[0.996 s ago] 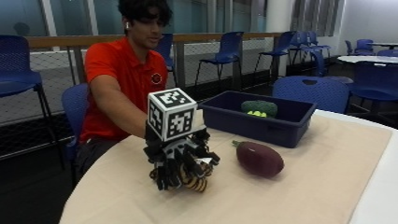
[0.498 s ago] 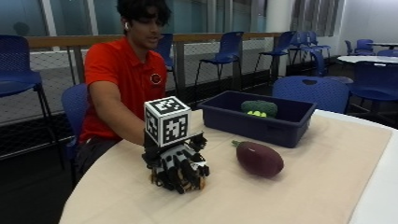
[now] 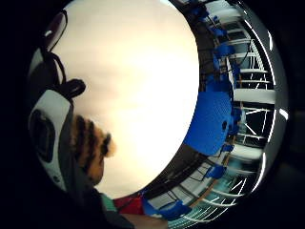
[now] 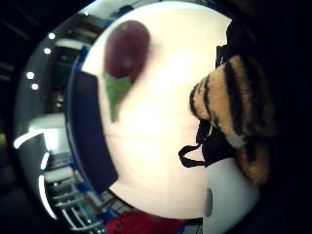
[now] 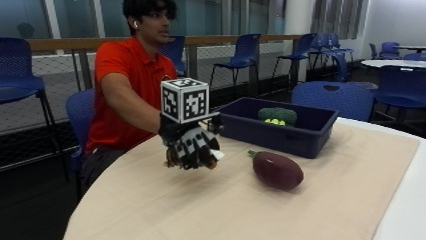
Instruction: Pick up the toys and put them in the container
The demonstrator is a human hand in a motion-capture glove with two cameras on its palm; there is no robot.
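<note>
Outside view shows the gloved right hand point(image 5: 192, 146) raised clear of the counter point(image 5: 200, 210), its fingers point(image 5: 197, 150) curled around a small striped plush toy point(image 5: 210, 161), of which only a scrap peeks out below the knuckles. Both palm views confirm it: the orange-and-black striped plush sits tight against the palm, with the pale counter well below it.

Taking the blue container point(image 5: 279, 131) as the landmark, the hand with its toy hangs on the person's side of it, beside its near end and at about rim height, not yet over the opening. The carry ahead, as I judge it, runs from the hand across that near rim and into the bin; the toy has to clear the wall before the fingers let go.

On the counter just in front of the container's long wall lies the purple eggplant toy point(image 5: 275, 170), its green stem end pointing towards the container, its long axis angling out from the wall towards the counter's near edge. It is apart from the wall, and apart from the hand as well. It waits for a later trip.

Inside the container, towards its far end, a green toy point(image 5: 277, 116) already rests.
</note>
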